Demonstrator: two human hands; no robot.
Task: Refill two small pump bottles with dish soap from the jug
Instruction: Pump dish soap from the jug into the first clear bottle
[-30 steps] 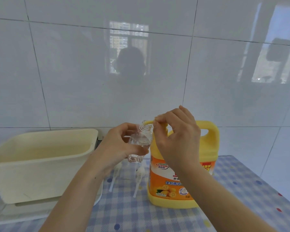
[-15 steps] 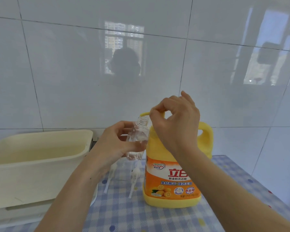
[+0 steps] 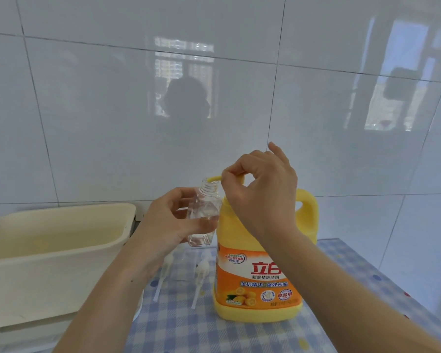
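Left hand (image 3: 168, 222): fingers and thumb curled round a small clear plastic pump bottle (image 3: 201, 216), squarish body, ribbed threaded neck, open mouth, held up off the desk (image 3: 354, 281) and tilted slightly toward the jug. Bottle side touches the jug shoulder or is just beside it, cannot tell which.

Right hand (image 3: 262, 192): thumb and forefinger pinch the thin yellow spout (image 3: 213, 178) at the jug top, other fingers lifted. Spout tip sits over the bottle mouth.

Dish soap jug (image 3: 260, 276): one, glossy yellow plastic, moulded handle on its right, orange label with citrus print, upright near the desk's back edge, about mid-width.

Pump heads: two, white plastic with thin dip tubes, lying flat on the desk left of the jug base, left pump head (image 3: 163, 273) and right pump head (image 3: 200, 276), side by side, apart.

Desk cover is blue-white checked cloth with dots. One cream rectangular plastic tub (image 3: 49, 250), matte, rounded rim, at the desk's left edge. Glossy white tiled wall (image 3: 87, 110) behind.
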